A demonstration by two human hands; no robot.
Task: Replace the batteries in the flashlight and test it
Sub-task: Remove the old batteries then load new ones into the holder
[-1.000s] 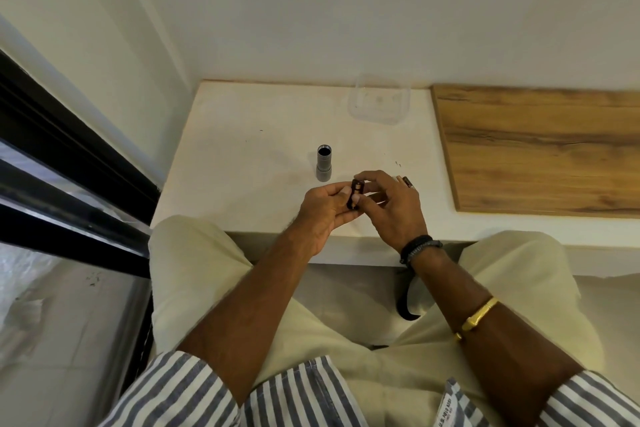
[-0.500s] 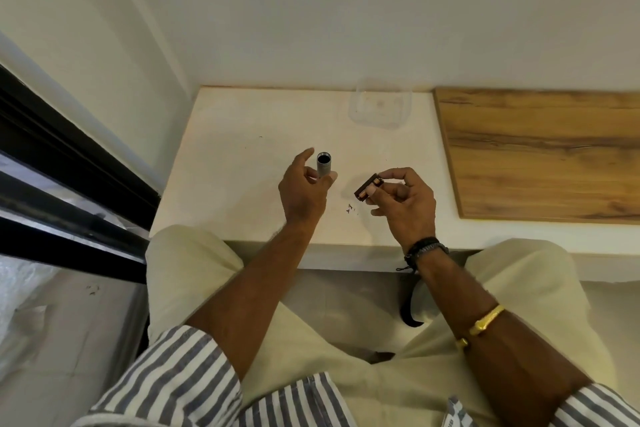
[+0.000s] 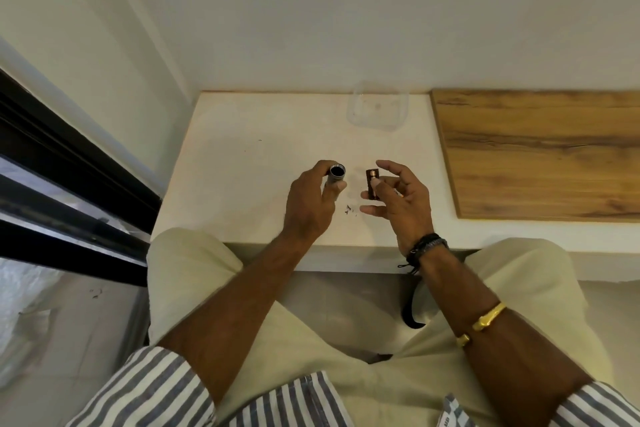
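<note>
1 flashlight body, open end up, gripped in left hand over table. 1 battery holder pinched by right hand just beside. 1 clear container at wall.

Both forearms reach forward from rolled striped sleeves, bare to the elbows. The left hand is knuckles-up, its grip closed, thumb and fingers curled round something upright. The right hand stands just beside it, apart, palm turned inward, thumb and seemingly the middle finger pinching, index finger lifted, little finger stretched leftward.
</note>
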